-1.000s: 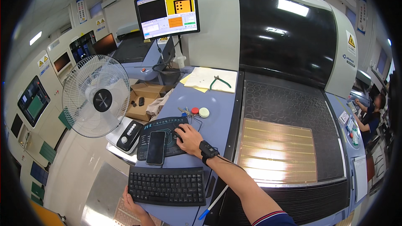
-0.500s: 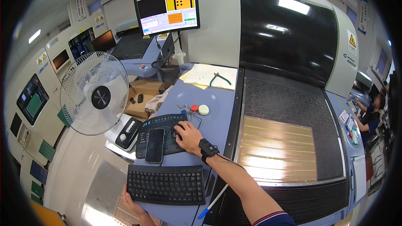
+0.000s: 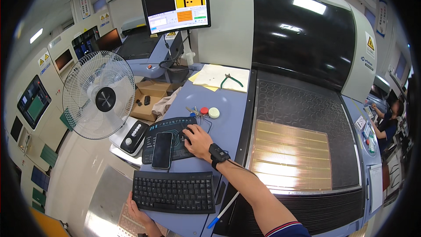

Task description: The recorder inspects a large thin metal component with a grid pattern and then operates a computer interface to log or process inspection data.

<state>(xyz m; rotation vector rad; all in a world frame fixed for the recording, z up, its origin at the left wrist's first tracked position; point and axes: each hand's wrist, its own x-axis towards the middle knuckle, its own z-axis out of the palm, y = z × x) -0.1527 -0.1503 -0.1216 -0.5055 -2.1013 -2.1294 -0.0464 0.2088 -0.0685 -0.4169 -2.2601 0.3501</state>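
Note:
My right hand [image 3: 199, 143] curves over a dark computer mouse [image 3: 186, 132], which is mostly hidden beneath the fingers. Under it lies a black printed mouse pad [image 3: 176, 125]. A dark-screened smartphone [image 3: 162, 151] rests on the pad, left of that hand. Nearer to me is a black keyboard [image 3: 173, 193], its left part reaching past the table's edge. My left hand [image 3: 139, 214] grips the keyboard's lower left edge, with some fingers hidden beneath it. A black device is strapped to my right wrist.
A monitor [image 3: 176, 8] stands beyond the blue table; a fan [image 3: 98, 96] is at left. Keys [image 3: 193, 111], round tags and green-handled pliers [image 3: 231, 80] lie further back. A gold panel [image 3: 291, 156] lies on the machine bed at right. Another person [image 3: 386, 120] works far right.

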